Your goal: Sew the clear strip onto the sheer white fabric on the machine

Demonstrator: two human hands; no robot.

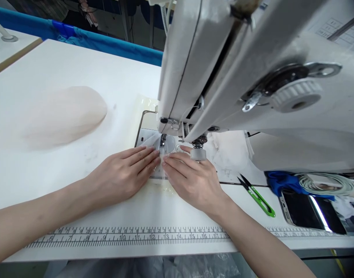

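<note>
Sheer fabric (162, 154), thin and nearly see-through, lies flat on the counter (64, 69) right under the needle (162, 142) of the sewing machine (223, 77), pinned there by both hands. The left hand (125, 173) rests palm down with fingers stretched and close together, its fingertips pressing the piece from the left; the right hand (191, 179) mirrors it from the right, flat and extended, gripping nothing. Their fingertips almost meet just in front of the needle, which looks like a way to keep the flimsy stuff taut and straight as it feeds. Beside the right wrist lie green thread snips (256, 195), within easy reach, and farther right a phone (310, 210) next to a coiled cable (324, 183). Along the near edge runs a printed ruler (130, 235). Well off to the left sits a pale stack of fabric pieces (64, 114).
</note>
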